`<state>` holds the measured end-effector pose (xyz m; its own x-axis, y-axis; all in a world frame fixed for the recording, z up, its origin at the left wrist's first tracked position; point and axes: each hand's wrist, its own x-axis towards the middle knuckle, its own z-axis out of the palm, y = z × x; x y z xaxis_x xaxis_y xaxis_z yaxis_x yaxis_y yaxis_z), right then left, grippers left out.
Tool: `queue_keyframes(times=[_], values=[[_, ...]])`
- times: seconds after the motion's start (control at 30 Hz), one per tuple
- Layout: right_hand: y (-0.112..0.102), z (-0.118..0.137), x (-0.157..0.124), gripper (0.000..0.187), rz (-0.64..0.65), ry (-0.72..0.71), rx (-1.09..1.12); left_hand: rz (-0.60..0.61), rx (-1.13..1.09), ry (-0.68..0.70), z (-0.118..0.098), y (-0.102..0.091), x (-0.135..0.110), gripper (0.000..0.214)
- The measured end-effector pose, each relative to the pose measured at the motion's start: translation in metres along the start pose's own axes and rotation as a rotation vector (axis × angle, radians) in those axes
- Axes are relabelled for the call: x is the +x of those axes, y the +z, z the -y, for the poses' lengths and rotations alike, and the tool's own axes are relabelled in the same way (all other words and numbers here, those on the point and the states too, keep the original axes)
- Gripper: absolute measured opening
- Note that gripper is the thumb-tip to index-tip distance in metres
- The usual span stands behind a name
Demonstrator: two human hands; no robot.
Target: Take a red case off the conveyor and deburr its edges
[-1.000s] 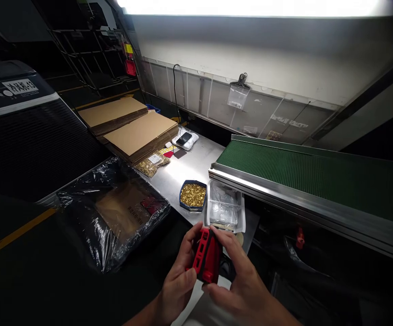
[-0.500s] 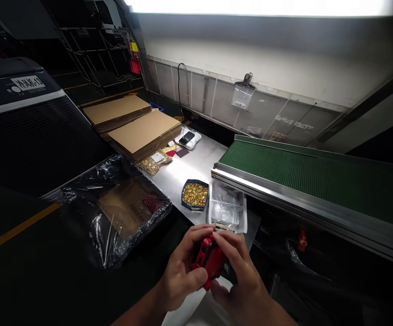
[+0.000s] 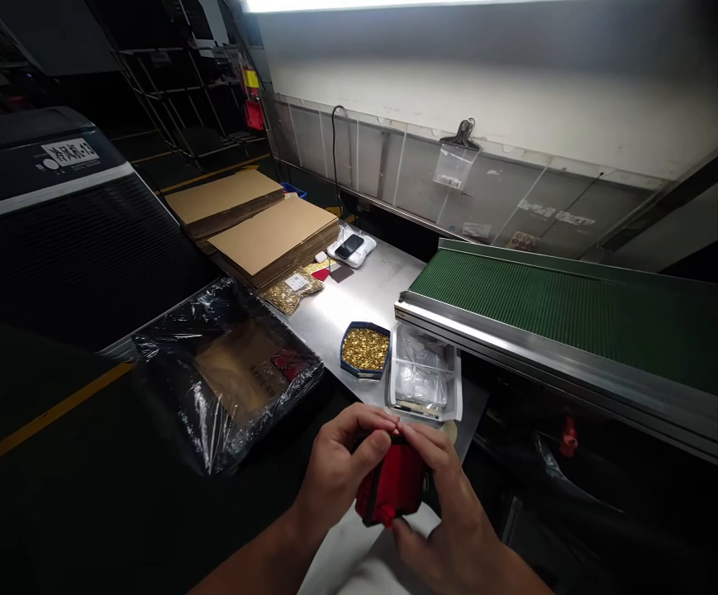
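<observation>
Both my hands hold a small red and black plastic part (image 3: 392, 487) low in the middle of the view, just in front of the steel table's near edge. My left hand (image 3: 339, 471) wraps its left side with the thumb over the top. My right hand (image 3: 445, 504) grips its right side, fingertips meeting the left thumb on top. Right behind the part stands a clear tray of plastic bags (image 3: 424, 378), and left of that a blue tray of small brass pieces (image 3: 365, 349).
A green conveyor belt (image 3: 569, 306) runs along the right. A box wrapped in black film (image 3: 228, 372) sits to the left, flat cardboard stacks (image 3: 272, 231) and a phone (image 3: 349, 245) lie farther back. A dark machine (image 3: 42, 223) stands at far left.
The red part has been turned in my hands from standing lengthwise to a more closed, covered grip. The view has shifted slightly, so the table things sit a little further right.
</observation>
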<state>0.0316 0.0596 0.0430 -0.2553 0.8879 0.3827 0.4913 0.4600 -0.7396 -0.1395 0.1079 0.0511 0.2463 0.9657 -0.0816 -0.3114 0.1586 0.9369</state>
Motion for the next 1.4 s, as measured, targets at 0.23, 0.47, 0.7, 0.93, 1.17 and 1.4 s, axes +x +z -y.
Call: queue_keyframes(times=[0.23, 0.47, 0.7, 0.93, 1.17, 1.4], values=[[-0.012, -0.002, 0.004, 0.07, 0.236, 0.255, 0.455, -0.189, -0.122, -0.226, 0.018, -0.003, 0.007, 0.035], [-0.002, -0.005, 0.0, 0.051, 0.234, 0.873, 1.083, 0.035, -0.595, -0.39, 0.02, 0.002, 0.007, 0.051], [-0.009, 0.016, 0.02, 0.047, 0.367, 0.804, 0.926, -0.135, -0.582, -0.49, 0.042, 0.001, 0.014, 0.034], [-0.01, 0.01, 0.02, 0.052, 0.336, 0.827, 0.739, -0.286, -0.305, -0.338, 0.054, 0.003, 0.016, 0.031], [-0.004, -0.002, 0.025, 0.052, 0.28, 0.866, 0.677, -0.211, -0.089, -0.183, 0.047, -0.001, 0.005, 0.048], [-0.001, -0.01, 0.018, 0.059, 0.237, 0.839, 0.633, -0.047, -0.022, -0.104, 0.048, -0.002, -0.004, 0.053]])
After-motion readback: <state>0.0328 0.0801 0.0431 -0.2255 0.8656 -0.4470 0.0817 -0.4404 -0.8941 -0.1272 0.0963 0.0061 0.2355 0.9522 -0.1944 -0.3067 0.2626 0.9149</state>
